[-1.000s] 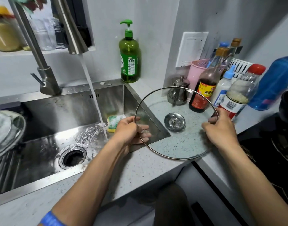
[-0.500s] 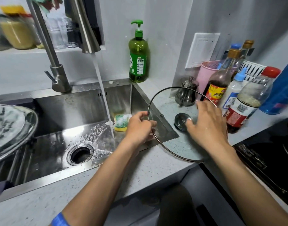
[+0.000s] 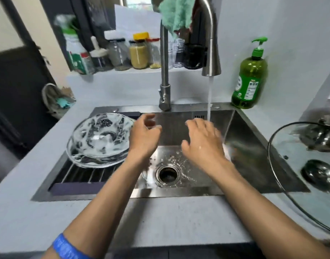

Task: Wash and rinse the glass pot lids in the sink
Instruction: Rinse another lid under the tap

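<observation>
While water runs from the steel tap (image 3: pixel 211 53), your left hand (image 3: pixel 144 135) and right hand (image 3: pixel 201 141) hang over the steel sink (image 3: pixel 253 146), fingers loose, gripping nothing. One soapy glass lid (image 3: pixel 98 141) sits on the rack (image 3: pixel 85 174); another clear glass lid (image 3: pixel 310 174) lies on the counter (image 3: pixel 169 221). Likely next: lift the soapy lid into the stream to rinse.

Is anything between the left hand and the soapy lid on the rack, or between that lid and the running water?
Nothing visible blocks the left hand from the soapy lid. Between that lid and the water stream, both hands hang over the sink; the right hand is nearest the stream.
</observation>
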`<action>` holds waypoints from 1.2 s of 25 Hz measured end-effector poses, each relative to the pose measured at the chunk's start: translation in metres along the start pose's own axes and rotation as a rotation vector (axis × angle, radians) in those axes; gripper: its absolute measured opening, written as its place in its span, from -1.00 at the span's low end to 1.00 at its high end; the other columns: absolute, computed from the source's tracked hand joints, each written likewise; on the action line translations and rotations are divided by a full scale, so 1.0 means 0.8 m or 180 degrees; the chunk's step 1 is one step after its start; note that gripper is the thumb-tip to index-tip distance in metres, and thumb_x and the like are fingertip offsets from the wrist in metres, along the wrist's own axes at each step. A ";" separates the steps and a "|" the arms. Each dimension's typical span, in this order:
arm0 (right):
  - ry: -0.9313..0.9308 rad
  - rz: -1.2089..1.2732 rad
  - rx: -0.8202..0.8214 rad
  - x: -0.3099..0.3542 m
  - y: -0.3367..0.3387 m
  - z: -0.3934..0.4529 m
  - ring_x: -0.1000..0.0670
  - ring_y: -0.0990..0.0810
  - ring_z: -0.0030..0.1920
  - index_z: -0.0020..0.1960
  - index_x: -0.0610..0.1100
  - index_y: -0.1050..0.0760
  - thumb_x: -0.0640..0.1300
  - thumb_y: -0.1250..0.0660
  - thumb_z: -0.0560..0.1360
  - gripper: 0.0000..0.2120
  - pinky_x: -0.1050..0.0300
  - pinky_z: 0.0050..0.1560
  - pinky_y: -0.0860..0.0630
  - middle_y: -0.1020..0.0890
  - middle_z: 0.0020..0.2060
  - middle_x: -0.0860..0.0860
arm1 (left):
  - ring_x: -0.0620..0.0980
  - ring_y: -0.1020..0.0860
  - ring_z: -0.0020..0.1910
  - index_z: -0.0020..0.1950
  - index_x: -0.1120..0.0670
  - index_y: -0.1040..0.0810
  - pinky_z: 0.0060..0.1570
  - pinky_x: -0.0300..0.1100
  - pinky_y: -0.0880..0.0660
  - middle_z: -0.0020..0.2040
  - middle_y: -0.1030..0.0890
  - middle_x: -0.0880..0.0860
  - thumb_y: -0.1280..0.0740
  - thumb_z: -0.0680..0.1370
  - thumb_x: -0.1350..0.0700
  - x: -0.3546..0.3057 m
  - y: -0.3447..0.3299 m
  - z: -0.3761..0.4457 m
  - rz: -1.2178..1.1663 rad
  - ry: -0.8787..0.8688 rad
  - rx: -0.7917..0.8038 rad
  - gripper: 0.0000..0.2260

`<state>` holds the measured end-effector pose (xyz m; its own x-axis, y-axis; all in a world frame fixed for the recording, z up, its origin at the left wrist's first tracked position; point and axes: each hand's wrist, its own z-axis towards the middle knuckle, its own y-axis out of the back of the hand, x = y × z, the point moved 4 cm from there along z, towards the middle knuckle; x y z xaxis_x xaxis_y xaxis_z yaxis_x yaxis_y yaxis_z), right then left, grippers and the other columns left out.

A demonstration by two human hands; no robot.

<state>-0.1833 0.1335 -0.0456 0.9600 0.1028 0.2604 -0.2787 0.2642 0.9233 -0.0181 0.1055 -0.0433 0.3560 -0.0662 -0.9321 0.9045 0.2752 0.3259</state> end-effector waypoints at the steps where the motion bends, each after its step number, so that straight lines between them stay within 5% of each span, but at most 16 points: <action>1: 0.0023 0.0292 0.0104 0.024 -0.015 0.011 -0.17 -0.38 0.32 0.39 -0.11 -0.37 -0.03 -0.27 0.52 -0.54 -0.10 0.29 -0.36 -0.47 0.33 -0.09 | -0.03 -0.62 0.01 0.13 -0.02 -0.60 0.17 0.01 -0.56 -0.02 -0.66 -0.07 -0.39 0.46 0.19 0.009 0.034 0.009 0.0122 -0.0024 -0.0267 -0.73; 4: -0.0182 0.1360 0.0517 0.089 -0.059 0.046 -0.10 -0.49 0.22 0.33 -0.10 -0.43 -0.05 -0.28 0.55 -0.63 -0.01 0.18 -0.46 -0.56 0.25 -0.04 | 0.10 -0.55 0.15 0.20 0.00 -0.58 0.23 -0.02 -0.46 0.14 -0.63 0.05 -0.35 0.46 0.12 0.056 0.136 0.029 0.0988 0.0171 -0.1166 -0.70; 7: -0.0785 0.2204 0.1022 0.127 -0.102 0.077 -0.09 -0.65 -0.04 0.12 -0.11 -0.46 -0.13 -0.30 0.51 -0.81 0.04 -0.13 -0.55 -0.63 -0.02 -0.06 | 0.30 -0.43 0.27 0.33 0.15 -0.47 0.23 0.05 -0.36 0.28 -0.50 0.27 -0.31 0.48 0.10 0.110 0.191 0.042 0.1523 0.0890 -0.1321 -0.58; 9: -0.1217 0.2643 0.1222 0.134 -0.123 0.089 -0.04 -0.66 -0.40 -0.06 -0.18 -0.47 -0.22 -0.28 0.50 -0.97 0.15 -0.45 -0.49 -0.63 -0.33 -0.09 | 0.27 -0.51 0.13 0.20 0.15 -0.52 0.01 -0.03 -0.40 0.18 -0.58 0.24 -0.30 0.48 0.12 0.132 0.197 0.046 0.1214 0.1203 -0.1256 -0.70; 12: -0.1680 0.2930 0.1243 0.135 -0.146 0.100 0.05 -0.42 -0.70 -0.07 -0.31 -0.56 -0.33 -0.24 0.51 -0.88 0.29 -0.63 -0.28 -0.52 -0.57 -0.09 | 0.16 -0.56 -0.21 -0.10 0.12 -0.59 -0.23 -0.10 -0.42 -0.08 -0.66 0.18 -0.32 0.42 0.17 0.149 0.204 0.055 0.0790 0.1313 -0.1274 -0.89; 17: -0.1716 0.3537 0.0909 0.123 -0.136 0.097 0.08 -0.36 -0.67 -0.23 -0.28 -0.55 -0.40 -0.23 0.46 -0.83 0.28 -0.62 -0.22 -0.50 -0.56 -0.07 | 0.19 -0.66 -0.17 -0.20 0.08 -0.57 -0.09 0.12 -0.65 -0.21 -0.67 0.14 -0.34 0.32 0.22 0.122 0.202 0.064 0.0246 0.0961 -0.1358 -0.91; 21: -0.1906 0.3873 0.0476 0.023 -0.084 0.082 0.11 -0.39 -0.64 -0.11 -0.30 -0.59 -0.40 -0.28 0.47 -0.88 0.31 -0.67 -0.25 -0.52 -0.52 -0.06 | -0.12 -0.58 -0.47 0.13 0.04 -0.60 -0.55 -0.27 -0.42 -0.28 -0.67 -0.02 -0.40 0.37 0.28 0.072 0.123 0.061 -0.0272 0.0488 -0.0789 -0.65; 26: -0.2535 0.3160 0.0064 -0.121 -0.046 0.064 0.04 -0.34 -0.68 -0.16 -0.32 -0.56 -0.42 -0.18 0.48 -0.82 0.26 -0.60 -0.29 -0.45 -0.58 -0.11 | -0.09 -0.56 -0.41 0.13 0.13 -0.60 -0.58 -0.35 -0.38 -0.20 -0.68 0.07 -0.30 0.42 0.40 0.055 -0.043 0.049 -0.0660 0.0744 0.0043 -0.66; 30: -0.2656 0.2794 -0.0392 -0.177 -0.060 0.064 0.01 -0.33 -0.61 -0.28 -0.21 -0.47 -0.37 -0.19 0.52 -0.77 0.21 -0.57 -0.27 -0.42 -0.48 -0.13 | -0.09 -0.41 -0.60 -0.06 0.06 -0.64 -0.59 -0.33 -0.27 -0.45 -0.59 0.02 -0.25 0.43 0.43 0.064 -0.126 0.065 -0.1041 0.1190 0.0090 -0.68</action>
<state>-0.3046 0.0574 -0.1125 0.1530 -0.3439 0.9265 -0.7990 0.5087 0.3208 -0.0791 0.0240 -0.1158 -0.0514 0.2050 -0.9774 0.9626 0.2709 0.0062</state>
